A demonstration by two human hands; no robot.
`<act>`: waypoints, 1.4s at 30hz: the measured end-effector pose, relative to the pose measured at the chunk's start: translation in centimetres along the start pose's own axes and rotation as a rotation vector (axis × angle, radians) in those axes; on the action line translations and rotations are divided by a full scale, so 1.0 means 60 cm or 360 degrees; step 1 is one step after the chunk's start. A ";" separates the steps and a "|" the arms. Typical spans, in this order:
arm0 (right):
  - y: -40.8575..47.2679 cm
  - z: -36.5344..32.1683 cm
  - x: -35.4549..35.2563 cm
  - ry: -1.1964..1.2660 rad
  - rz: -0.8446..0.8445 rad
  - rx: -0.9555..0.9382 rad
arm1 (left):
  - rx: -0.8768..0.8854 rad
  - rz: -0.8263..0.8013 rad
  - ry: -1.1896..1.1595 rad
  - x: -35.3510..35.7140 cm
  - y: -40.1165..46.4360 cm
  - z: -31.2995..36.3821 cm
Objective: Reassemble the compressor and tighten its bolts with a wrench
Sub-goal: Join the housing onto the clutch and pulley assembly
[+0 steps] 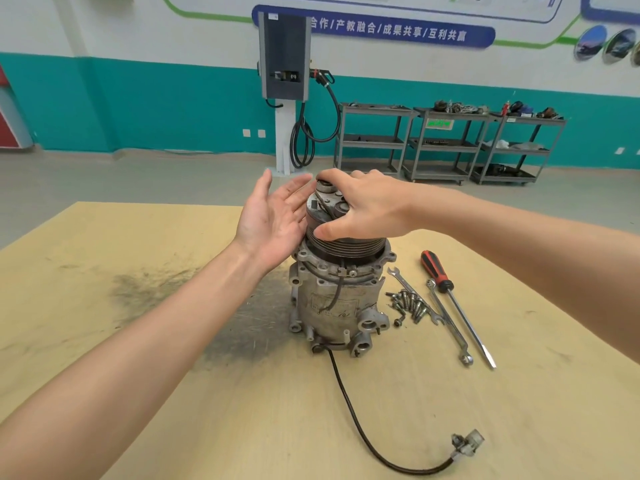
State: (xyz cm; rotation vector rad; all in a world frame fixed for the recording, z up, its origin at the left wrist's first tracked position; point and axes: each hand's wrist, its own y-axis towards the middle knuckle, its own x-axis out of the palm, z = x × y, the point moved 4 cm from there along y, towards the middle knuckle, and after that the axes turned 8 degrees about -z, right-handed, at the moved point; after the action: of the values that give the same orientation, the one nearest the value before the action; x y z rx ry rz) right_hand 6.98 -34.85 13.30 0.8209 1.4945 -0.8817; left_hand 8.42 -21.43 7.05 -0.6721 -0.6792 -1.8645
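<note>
The right hand (360, 206) grips the pulley (341, 244) atop the upright compressor (332, 306) mid-worktop (138, 341); the left hand (273, 220) lies flat-fingered against its left side. Bolts (408, 304), wrenches (446, 320) and a screwdriver (450, 299) lie toward the right edge.

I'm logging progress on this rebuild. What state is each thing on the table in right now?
Compressor: upright on the table, pulley end up.
Bolts: loose in a pile beside the compressor, not fitted.
Wrenches: lying on the table, untouched.
Screwdriver: lying flat, untouched.
Cable plug: unplugged, lying loose.
Left hand: open, beside the pulley.
Right hand: gripping the pulley top.
</note>
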 end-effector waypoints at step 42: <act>0.016 0.006 -0.019 0.0209 -0.0056 0.0056 | -0.0123 -0.0564 0.1968 -0.014 0.011 -0.019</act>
State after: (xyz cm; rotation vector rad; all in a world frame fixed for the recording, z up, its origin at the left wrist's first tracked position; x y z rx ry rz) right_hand 8.08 -34.72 14.36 0.8953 1.6160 -0.8966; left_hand 9.17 -21.95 5.81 0.6265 0.1133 -2.1748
